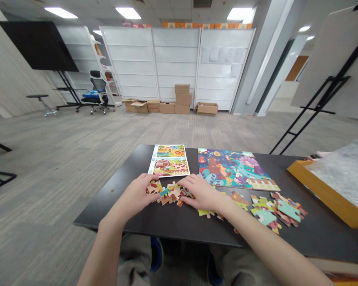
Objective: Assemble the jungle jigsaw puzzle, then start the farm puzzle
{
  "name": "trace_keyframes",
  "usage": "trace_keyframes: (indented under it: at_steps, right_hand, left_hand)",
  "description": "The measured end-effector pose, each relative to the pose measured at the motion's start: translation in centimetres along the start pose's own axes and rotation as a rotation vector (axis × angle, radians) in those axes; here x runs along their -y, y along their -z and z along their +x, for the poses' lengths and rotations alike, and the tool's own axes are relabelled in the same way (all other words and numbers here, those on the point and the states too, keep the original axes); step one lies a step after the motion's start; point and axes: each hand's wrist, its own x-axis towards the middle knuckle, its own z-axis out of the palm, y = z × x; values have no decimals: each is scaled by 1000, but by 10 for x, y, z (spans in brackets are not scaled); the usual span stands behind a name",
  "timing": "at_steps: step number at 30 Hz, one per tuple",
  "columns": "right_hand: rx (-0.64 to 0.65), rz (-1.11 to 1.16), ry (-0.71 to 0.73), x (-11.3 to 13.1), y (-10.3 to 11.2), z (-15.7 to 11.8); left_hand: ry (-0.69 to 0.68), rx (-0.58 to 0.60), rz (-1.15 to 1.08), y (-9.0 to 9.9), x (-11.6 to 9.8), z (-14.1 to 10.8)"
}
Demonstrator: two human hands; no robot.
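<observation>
Near the front of the black table, my left hand [137, 194] is curled with thumb and fingers on the edge of a brown-spotted jigsaw puzzle piece [152, 187]. My right hand [201, 192] grips another jigsaw puzzle piece [188, 193], mostly hidden under its fingers. Between the hands lie several more pieces [174, 192], brown-spotted, yellow and teal, close together or overlapping. A picture sheet [171, 161] with two farm and animal scenes lies just beyond them. Further right is a colourful forest-animal puzzle board [231, 169].
Loose puzzle pieces [264, 210] lie in heaps under and beyond my right forearm. A yellow-edged box [325, 194] with clear plastic wrap stands at the table's right. Cardboard boxes [183, 99] line the white shelves behind. A black easel stand [316, 103] rises at the right.
</observation>
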Motion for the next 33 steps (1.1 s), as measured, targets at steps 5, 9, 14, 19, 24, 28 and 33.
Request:
trace_keyframes:
  at_steps: [5, 9, 14, 19, 24, 28, 33]
  right_hand:
    - [12, 13, -21, 0, 1, -1]
    - [18, 38, -26, 0, 0, 0]
    - [30, 74, -6, -6, 7, -2]
    - [96, 69, -35, -15, 22, -9]
    - [164, 56, -100, -15, 31, -11]
    - [161, 61, -118, -14, 33, -14]
    - [152, 88, -138, -15, 34, -19]
  left_hand:
    - [55, 47, 91, 0, 1, -2]
    - [111, 100, 176, 2, 2, -3]
    - [96, 148, 229, 0, 3, -4]
    - [17, 78, 152, -5, -2, -3]
    - [-135, 59, 71, -19, -27, 1]
    - [-159, 100, 126, -30, -50, 6]
    - [-139, 128, 179, -36, -59, 9]
